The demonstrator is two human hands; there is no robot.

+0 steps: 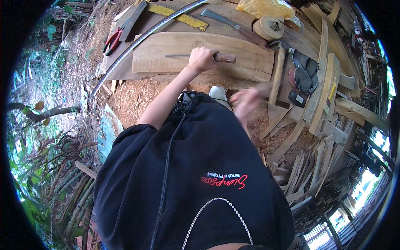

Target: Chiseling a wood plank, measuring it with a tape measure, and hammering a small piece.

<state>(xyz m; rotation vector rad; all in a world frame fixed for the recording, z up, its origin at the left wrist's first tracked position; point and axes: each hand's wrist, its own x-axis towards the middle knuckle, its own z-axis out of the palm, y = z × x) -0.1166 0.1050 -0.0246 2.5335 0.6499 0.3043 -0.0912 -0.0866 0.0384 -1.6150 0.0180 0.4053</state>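
My left hand (203, 60) is closed around a chisel with a brown wooden handle (225, 58). Its thin grey blade (177, 55) points left, low over a broad pale wooden board (162, 48) on the workbench. Motion blurs my right hand (246, 102), which is below and to the right of the chisel, near the bench's front edge. It looks closed, and a smeared brown shape (265, 88) shows beside it; what it holds cannot be made out. A hammer (277, 77) with a pale wooden handle lies to the right of the board.
Behind the board lie a yellow ruler (179, 16), a second chisel (233, 27) and a round wooden block (268, 28). Red-handled pliers (112, 41) and a long curved metal strip (146, 37) are left. A black bag (306, 73) and wood scraps (306, 166) lie right.
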